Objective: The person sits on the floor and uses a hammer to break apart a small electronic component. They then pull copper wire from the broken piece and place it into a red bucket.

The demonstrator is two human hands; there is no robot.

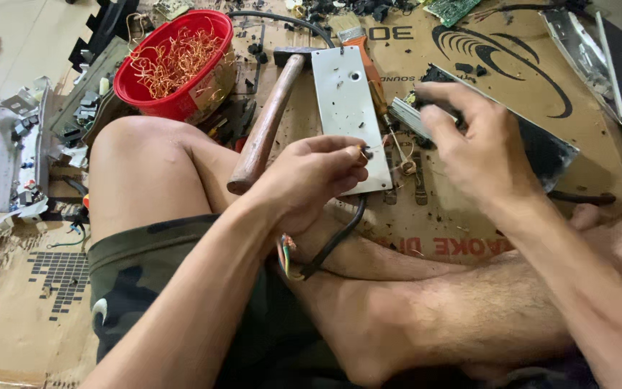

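Sitting: a person cross-legged on flattened cardboard [30,317], bare legs drawn in, both hands raised over the lap.
Left hand: the left hand [311,180] has thumb and fingertips pinched together on the end of a thin wire [363,150].
Cable: a black cable [336,238] drops from under that hand and curls across the leg, with coloured strands showing at its cut end.
Right hand: the right hand [469,144] hovers just past the left with fingers loosely curled and apart; I cannot tell if it holds anything.
Hammer: a wooden-handled hammer [268,119] lies just beyond the left hand.
Plate: a grey metal plate [347,101] lies beside the hammer.
Screwdriver: an orange-handled screwdriver [368,75] lies along the plate's far edge.
Bowl: a red bowl [203,97] of copper wire scraps stands past the left knee.
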